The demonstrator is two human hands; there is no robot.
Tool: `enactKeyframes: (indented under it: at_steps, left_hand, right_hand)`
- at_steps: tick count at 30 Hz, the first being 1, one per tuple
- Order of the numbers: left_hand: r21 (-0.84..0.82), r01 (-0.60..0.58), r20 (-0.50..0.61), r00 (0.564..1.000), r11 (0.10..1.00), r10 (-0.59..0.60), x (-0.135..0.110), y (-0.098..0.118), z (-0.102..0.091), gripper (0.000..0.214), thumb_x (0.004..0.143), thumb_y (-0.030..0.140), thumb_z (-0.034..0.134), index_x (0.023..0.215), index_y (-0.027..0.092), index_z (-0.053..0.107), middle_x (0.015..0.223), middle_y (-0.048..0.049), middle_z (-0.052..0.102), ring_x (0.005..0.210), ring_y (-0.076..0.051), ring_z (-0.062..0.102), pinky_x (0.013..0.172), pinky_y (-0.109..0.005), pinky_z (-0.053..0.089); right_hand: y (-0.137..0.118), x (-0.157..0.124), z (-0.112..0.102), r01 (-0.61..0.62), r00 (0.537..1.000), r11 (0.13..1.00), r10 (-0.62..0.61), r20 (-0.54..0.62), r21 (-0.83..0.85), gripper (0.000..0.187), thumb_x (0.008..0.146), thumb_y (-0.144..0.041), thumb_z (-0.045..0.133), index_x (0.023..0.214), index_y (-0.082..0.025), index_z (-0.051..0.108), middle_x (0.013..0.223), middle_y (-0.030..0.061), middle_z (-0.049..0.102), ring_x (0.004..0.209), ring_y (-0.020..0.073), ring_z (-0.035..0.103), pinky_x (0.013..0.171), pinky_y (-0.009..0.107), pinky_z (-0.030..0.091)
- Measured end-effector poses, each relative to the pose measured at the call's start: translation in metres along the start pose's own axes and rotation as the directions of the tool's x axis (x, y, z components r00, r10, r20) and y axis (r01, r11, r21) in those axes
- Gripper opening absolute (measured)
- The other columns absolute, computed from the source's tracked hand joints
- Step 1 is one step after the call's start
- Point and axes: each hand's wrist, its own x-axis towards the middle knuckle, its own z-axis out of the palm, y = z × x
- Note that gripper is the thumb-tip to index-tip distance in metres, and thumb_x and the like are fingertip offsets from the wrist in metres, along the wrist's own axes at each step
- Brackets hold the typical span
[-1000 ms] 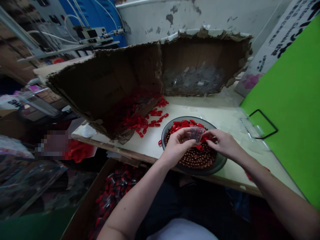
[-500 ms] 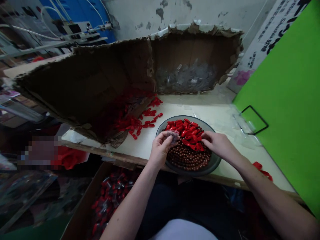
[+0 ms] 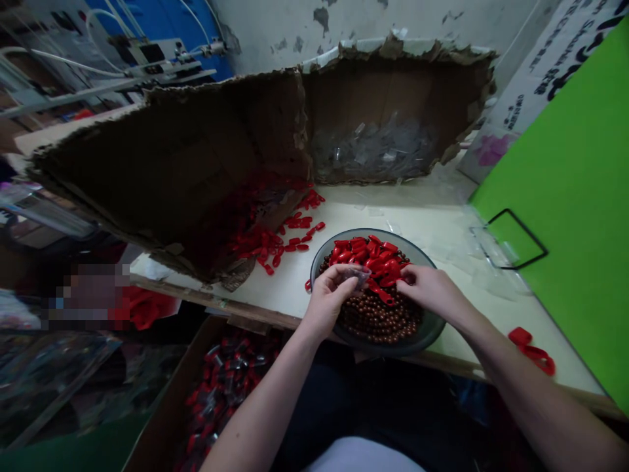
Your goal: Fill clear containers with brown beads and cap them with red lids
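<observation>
Container [image 3: 362,278], small and clear, in left hand [image 3: 328,295]

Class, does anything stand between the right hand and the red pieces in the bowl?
Nothing visible does: the right hand is at the right edge of the red pieces in the bowl. The clear container, held in the left hand, is farther left.
</observation>
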Motion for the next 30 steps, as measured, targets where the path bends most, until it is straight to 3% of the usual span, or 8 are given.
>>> enactKeyframes:
  at_steps: [2, 5, 7, 9, 16, 19, 23, 30]
  left_hand:
    - [0.009, 0.005, 0.017, 1.000, 1.000, -0.005, 0.000, 0.000, 0.004, 0.028, 0.081, 0.033, 0.065, 0.103, 0.016, 0.064, 0.108, -0.0091, 0.068, 0.089, -0.016, 0.065, 0.075, -0.025, 0.053]
    - [0.004, 0.026, 0.052, 0.998, 1.000, -0.026, 0.000, -0.001, 0.014, 0.028, 0.081, 0.034, 0.065, 0.102, 0.016, 0.064, 0.109, -0.0090, 0.068, 0.088, -0.016, 0.065, 0.075, -0.026, 0.053]
    - [-0.013, 0.040, 0.073, 0.997, 0.999, -0.039, 0.001, -0.003, 0.020, 0.028, 0.081, 0.034, 0.066, 0.101, 0.015, 0.065, 0.106, -0.0087, 0.068, 0.087, -0.017, 0.065, 0.075, -0.027, 0.053]
    - [-0.061, 0.055, 0.078, 0.996, 0.997, -0.050, 0.002, -0.006, 0.025, 0.028, 0.079, 0.033, 0.067, 0.100, 0.015, 0.064, 0.101, -0.0076, 0.068, 0.084, -0.016, 0.065, 0.074, -0.027, 0.053]
    - [-0.077, 0.054, 0.065, 0.997, 0.996, -0.049, 0.002, -0.007, 0.034, 0.022, 0.081, 0.030, 0.065, 0.096, 0.015, 0.059, 0.086, -0.0030, 0.064, 0.072, -0.012, 0.062, 0.064, -0.022, 0.051]
    - [0.015, 0.024, 0.039, 0.999, 1.000, -0.024, 0.001, -0.005, 0.038, 0.024, 0.084, 0.032, 0.061, 0.100, 0.014, 0.060, 0.083, -0.0023, 0.060, 0.068, -0.011, 0.058, 0.056, -0.020, 0.049]
    - [0.113, -0.011, 0.004, 1.000, 0.994, 0.011, 0.000, -0.003, 0.043, 0.026, 0.088, 0.033, 0.055, 0.107, 0.015, 0.060, 0.079, -0.0009, 0.057, 0.065, -0.009, 0.053, 0.054, -0.018, 0.045]
    - [0.117, 0.029, -0.035, 0.999, 0.993, -0.026, -0.002, -0.001, 0.051, 0.026, 0.090, 0.031, 0.052, 0.109, 0.015, 0.059, 0.075, 0.0007, 0.055, 0.061, -0.006, 0.048, 0.054, -0.017, 0.039]
  right_hand:
    - [-0.003, -0.004, -0.010, 0.041, 0.998, 0.941, -0.020, -0.067, 0.335, 0.017, 0.077, -0.034, 0.060, 0.087, -0.021, 0.066, 0.080, 0.0044, 0.072, 0.072, 0.0218, 0.067, 0.066, 0.032, 0.050]
    - [-0.016, -0.013, -0.020, 0.159, 0.981, 0.621, -0.010, -0.195, 0.767, 0.020, 0.076, -0.035, 0.068, 0.090, -0.023, 0.062, 0.086, 0.0018, 0.072, 0.074, 0.0176, 0.068, 0.069, 0.030, 0.054]
    - [-0.027, -0.019, -0.021, 0.242, 0.963, 0.435, 0.005, -0.271, 0.867, 0.018, 0.075, -0.032, 0.071, 0.087, -0.023, 0.061, 0.093, 0.0010, 0.071, 0.078, 0.0155, 0.068, 0.074, 0.029, 0.055]
    - [-0.037, -0.024, -0.016, 0.306, 0.946, 0.373, -0.017, -0.323, 0.876, 0.014, 0.076, -0.028, 0.072, 0.084, -0.023, 0.062, 0.098, 0.0004, 0.070, 0.085, 0.0145, 0.067, 0.080, 0.028, 0.055]
    - [-0.036, -0.029, -0.002, 0.339, 0.933, 0.499, -0.070, -0.353, 0.797, 0.014, 0.081, -0.026, 0.068, 0.095, -0.025, 0.068, 0.095, 0.0006, 0.071, 0.086, 0.0155, 0.067, 0.080, 0.030, 0.055]
    - [-0.036, -0.033, -0.005, 0.442, 0.870, 0.663, -0.151, -0.470, 0.604, 0.020, 0.082, -0.021, 0.067, 0.100, -0.027, 0.072, 0.097, 0.0012, 0.071, 0.089, 0.0161, 0.066, 0.083, 0.031, 0.054]
    - [-0.038, -0.040, -0.005, 0.544, 0.759, 0.742, -0.236, -0.606, 0.392, 0.030, 0.082, -0.012, 0.065, 0.106, -0.029, 0.071, 0.102, 0.0016, 0.071, 0.093, 0.0169, 0.065, 0.087, 0.034, 0.052]
    - [-0.036, -0.051, 0.003, 0.555, 0.717, 0.781, -0.275, -0.640, 0.287, 0.045, 0.083, -0.007, 0.063, 0.120, -0.031, 0.064, 0.111, 0.0022, 0.068, 0.099, 0.0175, 0.064, 0.090, 0.034, 0.051]
